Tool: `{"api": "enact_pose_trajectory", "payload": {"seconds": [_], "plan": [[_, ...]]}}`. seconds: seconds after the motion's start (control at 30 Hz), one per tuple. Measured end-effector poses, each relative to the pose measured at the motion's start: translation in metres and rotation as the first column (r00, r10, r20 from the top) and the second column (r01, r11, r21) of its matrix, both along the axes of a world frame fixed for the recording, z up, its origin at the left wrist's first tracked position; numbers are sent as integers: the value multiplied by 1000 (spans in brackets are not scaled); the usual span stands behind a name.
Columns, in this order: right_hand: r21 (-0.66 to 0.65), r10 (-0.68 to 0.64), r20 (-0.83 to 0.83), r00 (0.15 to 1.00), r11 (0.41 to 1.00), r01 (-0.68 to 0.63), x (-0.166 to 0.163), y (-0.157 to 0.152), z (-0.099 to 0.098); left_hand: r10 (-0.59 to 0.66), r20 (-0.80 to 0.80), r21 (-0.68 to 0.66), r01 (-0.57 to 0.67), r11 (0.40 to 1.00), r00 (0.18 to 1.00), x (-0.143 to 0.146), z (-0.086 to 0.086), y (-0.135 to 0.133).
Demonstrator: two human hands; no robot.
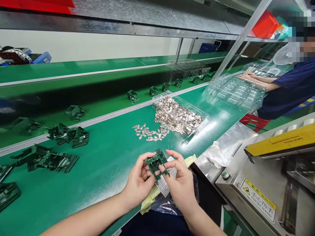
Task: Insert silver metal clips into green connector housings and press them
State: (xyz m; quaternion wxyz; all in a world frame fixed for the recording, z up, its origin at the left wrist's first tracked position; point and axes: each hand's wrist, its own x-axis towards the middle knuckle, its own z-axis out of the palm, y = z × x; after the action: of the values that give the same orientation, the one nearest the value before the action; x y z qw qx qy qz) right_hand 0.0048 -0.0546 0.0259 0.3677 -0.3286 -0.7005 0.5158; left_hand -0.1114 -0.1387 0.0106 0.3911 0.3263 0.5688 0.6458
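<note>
While the green tabletop (105,157) spreads out in front of me and to my left, a metal machine (236,177) stands close on my right, and beyond it another person (285,83) sits over clear trays (228,90). Ahead, past my hands, a clear box (200,127) lies slanted on the tabletop, its long side running from far left to near right, heaped with small metal pieces (177,113). Finished or not, I cannot say, but several folded green boards (59,160) lie off to my left.

Close to me, a yellow cloth (149,200) and a gridded silver sheet (163,186) show beneath my hands. Between them I hold one green board (156,162), tilted, its open middle facing up toward me. My left hand (137,180) grips its left and lower edges; my right hand (182,180) closes over its right side, though whether it also pinches a tiny part I cannot tell. Smallest of all, loose metal pieces (149,133) lie scattered straight ahead, nearer my left hand's fingers; the box is nearer my right.
</note>
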Motion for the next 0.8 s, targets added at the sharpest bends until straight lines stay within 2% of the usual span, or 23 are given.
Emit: {"api": "enact_pose_trajectory", "payload": {"seconds": [0.1,0.23,0.33,0.43,0.57,0.67,0.8], "plan": [[20,-19,12,1000,1000,19,-3,-6,-2,6,-18,42,-5,999,1000,2,-2,-2],[35,-83,7,997,996,82,-5,-13,-4,-6,-23,175,10,984,1000,3,-6,-3],[28,-75,-6,997,997,75,-5,-16,-7,1,-37,211,7,978,999,3,-7,-3],[-92,-58,-81,995,995,50,-4,-18,-12,26,-58,187,-15,982,998,2,-4,-2],[-326,-53,-200,978,945,-15,-4,-18,-12,46,-77,144,-35,989,996,3,0,-3],[-416,-66,-279,958,907,-59,-5,-18,-10,57,-90,126,-45,991,994,6,0,-5],[-481,-130,-331,935,875,-49,-4,-21,-10,70,-115,105,-58,993,991,13,-1,-5]]}}
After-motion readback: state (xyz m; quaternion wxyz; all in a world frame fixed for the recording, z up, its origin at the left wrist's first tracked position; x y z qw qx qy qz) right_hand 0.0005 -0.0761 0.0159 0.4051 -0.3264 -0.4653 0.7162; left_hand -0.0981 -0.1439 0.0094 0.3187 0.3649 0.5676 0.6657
